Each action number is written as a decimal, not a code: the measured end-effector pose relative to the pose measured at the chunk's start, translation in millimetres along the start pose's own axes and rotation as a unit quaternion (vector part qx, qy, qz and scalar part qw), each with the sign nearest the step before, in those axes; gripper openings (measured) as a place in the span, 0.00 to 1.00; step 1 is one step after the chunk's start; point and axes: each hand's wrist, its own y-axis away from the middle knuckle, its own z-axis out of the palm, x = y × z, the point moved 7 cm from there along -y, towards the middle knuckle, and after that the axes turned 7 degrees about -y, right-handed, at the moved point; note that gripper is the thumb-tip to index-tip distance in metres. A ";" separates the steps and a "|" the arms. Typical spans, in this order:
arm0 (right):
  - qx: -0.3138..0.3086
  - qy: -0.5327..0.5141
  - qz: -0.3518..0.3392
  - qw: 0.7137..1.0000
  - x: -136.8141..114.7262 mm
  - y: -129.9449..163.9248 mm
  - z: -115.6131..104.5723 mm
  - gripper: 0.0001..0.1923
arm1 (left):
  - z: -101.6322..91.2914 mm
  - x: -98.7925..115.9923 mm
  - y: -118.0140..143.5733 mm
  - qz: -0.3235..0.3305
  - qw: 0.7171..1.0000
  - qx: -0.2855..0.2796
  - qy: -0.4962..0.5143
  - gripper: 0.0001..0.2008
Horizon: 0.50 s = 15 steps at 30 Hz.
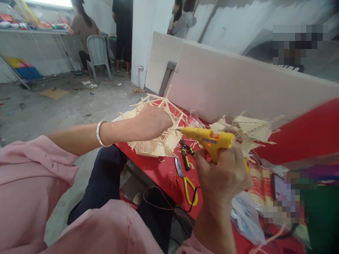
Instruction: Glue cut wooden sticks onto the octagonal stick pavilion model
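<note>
My right hand (225, 169) is wrapped round the grip of a yellow hot glue gun (206, 135), its nozzle pointing left. A small orange light glows on the gun's side. The nozzle tip is close to the fingers of my left hand (156, 121), which is closed over a structure of thin wooden sticks (153, 146). What those fingers pinch is hidden. The structure has a flat slatted part below my wrist and an open frame of sticks behind the hand. Below the gun lie yellow-handled scissors (186, 181) and black-and-yellow pliers (185, 157).
A red table (159, 173) carries loose sticks, another stick structure (251, 128), a plastic bag (247, 215) and packs of sticks (261, 183). White boards (225, 77) stand along the far edge. A cord (194, 201) hangs near the scissors. Other people are in the background.
</note>
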 end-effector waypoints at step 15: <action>-0.249 -0.160 0.369 0.881 123.7 90.4 15.1 0.28 | 9.7 -3.3 -0.8 -0.008 1.000 0.015 -0.010 0.13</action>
